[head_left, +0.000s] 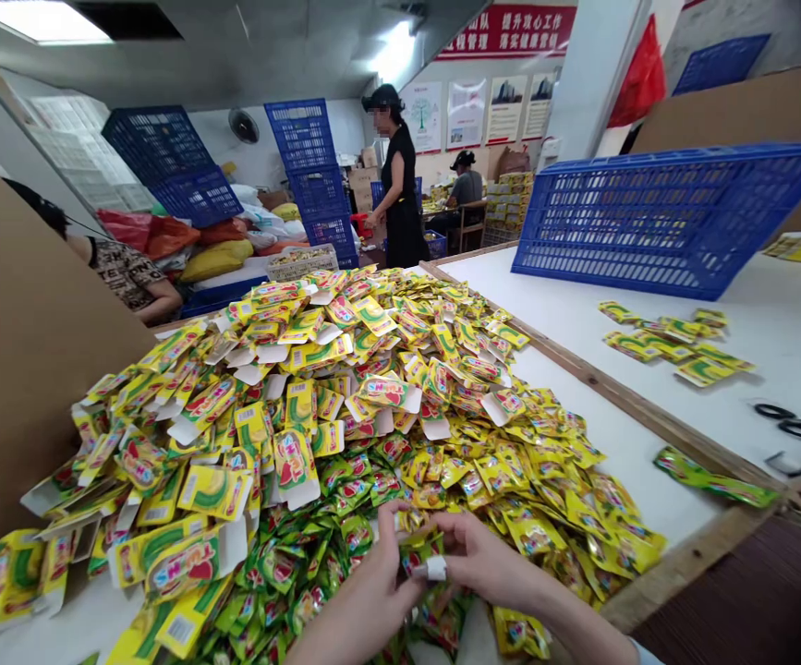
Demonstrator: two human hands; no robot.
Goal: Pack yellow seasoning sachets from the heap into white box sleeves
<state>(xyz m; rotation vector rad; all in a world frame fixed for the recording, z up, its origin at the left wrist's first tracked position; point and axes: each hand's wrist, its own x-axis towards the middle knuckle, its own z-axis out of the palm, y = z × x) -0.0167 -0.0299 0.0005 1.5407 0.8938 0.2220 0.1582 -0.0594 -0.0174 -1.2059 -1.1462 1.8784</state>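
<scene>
My left hand (372, 591) and my right hand (487, 559) come together at the bottom middle, fingers curled toward each other. Between them is a small green packet (412, 557), partly hidden by the fingers. A white wrap or scrap (434, 568) shows at the right fingertips. Beneath and in front of my hands lie many glossy green packets (282, 563). Yellow packets (539, 531) are heaped to the right. Small yellow cartons (296, 462), many with white end flaps open, form a large pile ahead and to the left.
A wooden strip (600, 379) divides the white table. Beyond it stand a blue crate (656, 222), loose yellow packets (697, 342), scissors (788, 420) and a green packet strip (715, 478). Cardboard (32, 369) rises at left. One person (400, 185) stands behind; others sit farther off.
</scene>
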